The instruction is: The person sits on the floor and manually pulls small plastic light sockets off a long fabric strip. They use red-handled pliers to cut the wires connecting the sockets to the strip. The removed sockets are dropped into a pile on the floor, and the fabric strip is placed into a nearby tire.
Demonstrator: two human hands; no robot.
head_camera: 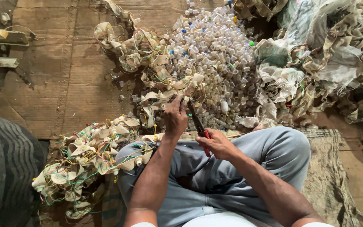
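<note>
Left hand [175, 115] is up front, fingers pinching a cream LED strip [164, 98] w/ coloured wires, right at the near edge of the heap. Right hand [217, 144] grips red-handled cutters [198, 123], fingers wrapped tight round the handles, blades angled up twd the strip, tip just beside the left hand. Both hands over the person's grey-trousered knees. Behind: big pile of small clear plastic caps [213, 54]. Left of the knee, a bundle of strips and wires [85, 159] on the cardboard floor [51, 84]. Plastic sacks [316, 54] at right.
</note>
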